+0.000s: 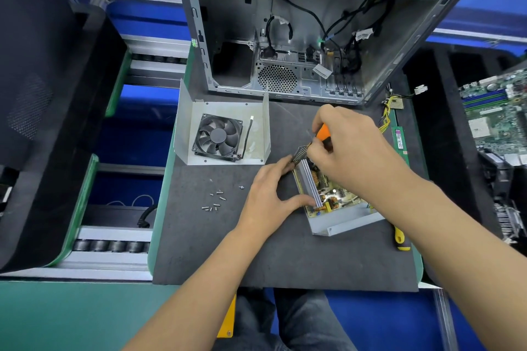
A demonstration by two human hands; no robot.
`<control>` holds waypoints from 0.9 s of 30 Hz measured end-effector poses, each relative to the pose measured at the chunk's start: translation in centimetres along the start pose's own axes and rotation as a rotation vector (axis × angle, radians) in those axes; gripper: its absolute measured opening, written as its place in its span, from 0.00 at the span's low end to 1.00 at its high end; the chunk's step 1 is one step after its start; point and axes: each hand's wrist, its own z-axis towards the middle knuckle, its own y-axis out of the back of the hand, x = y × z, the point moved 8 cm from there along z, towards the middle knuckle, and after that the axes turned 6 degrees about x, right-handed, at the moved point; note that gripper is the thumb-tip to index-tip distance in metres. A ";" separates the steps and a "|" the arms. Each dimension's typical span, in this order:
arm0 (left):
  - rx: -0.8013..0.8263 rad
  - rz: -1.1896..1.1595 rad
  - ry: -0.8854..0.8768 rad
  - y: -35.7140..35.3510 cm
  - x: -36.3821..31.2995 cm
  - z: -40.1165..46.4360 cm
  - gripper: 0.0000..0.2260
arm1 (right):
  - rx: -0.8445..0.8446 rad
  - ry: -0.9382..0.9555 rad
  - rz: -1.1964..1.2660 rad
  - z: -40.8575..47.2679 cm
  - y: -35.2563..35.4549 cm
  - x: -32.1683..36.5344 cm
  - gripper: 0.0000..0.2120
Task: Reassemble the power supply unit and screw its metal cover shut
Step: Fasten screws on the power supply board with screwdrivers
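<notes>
while the left hand (266, 194) holds the open power supply (330, 196) still on the counter (228, 251), the right hand (350, 145) grips an orange screwdriver (322, 134). keep it straight, turn slowly. the cover (222, 131) lies apart.

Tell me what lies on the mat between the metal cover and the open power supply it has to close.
Nothing visible does. The metal cover, with the fan in it, lies left of the power supply, with bare mat between them. The loose screws lie nearer the person, and the left hand holds the supply's left side.
</notes>
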 end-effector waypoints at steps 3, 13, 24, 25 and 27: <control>0.005 -0.015 0.011 -0.1 0.1 0.0 0.42 | -0.010 0.043 -0.084 0.1 0.1 0.5 0.07; 0.049 0.074 0.029 -0.4 -0.1 0.0 0.45 | 0.098 0.103 -0.187 -0.3 -0.5 1.3 0.04; -0.006 0.021 -0.005 0.0 -0.2 -0.4 0.41 | 0.078 0.037 -0.140 0.1 -0.5 -0.1 0.04; -0.043 0.014 -0.013 0.4 -0.3 -0.5 0.36 | 0.060 0.038 -0.110 0.0 -0.3 -0.3 0.04; -0.161 -0.017 -0.030 1.5 -0.4 -0.8 0.23 | 0.014 0.026 -0.040 -0.2 0.2 -0.8 0.02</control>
